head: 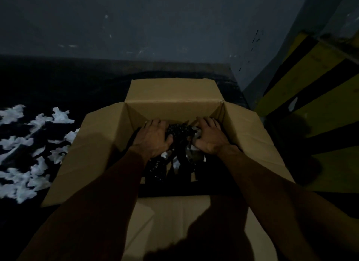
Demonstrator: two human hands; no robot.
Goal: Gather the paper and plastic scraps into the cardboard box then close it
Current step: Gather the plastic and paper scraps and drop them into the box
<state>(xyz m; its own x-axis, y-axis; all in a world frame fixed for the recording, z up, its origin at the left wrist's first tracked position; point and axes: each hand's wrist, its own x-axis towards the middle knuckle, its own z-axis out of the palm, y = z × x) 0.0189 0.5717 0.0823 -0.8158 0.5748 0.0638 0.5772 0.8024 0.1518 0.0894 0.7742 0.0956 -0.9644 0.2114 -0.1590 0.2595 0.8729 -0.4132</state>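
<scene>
Now both my hands are inside the open cardboard box (174, 97): left hand (153, 138) and right hand (210, 138) spread, fingers relaxed, pressing on black plastic scraps (179, 131) and crumpled paper (175, 163). Torn white paper scraps (38, 144) lie left of the box.

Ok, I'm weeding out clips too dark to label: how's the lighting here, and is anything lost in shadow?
Head view: dim overall; arm shadows cover the near flap of the cardboard box; the black plastic inside merges with the dark; the white paper scraps at left stay clear; wide-angle bowing at the edges.
</scene>
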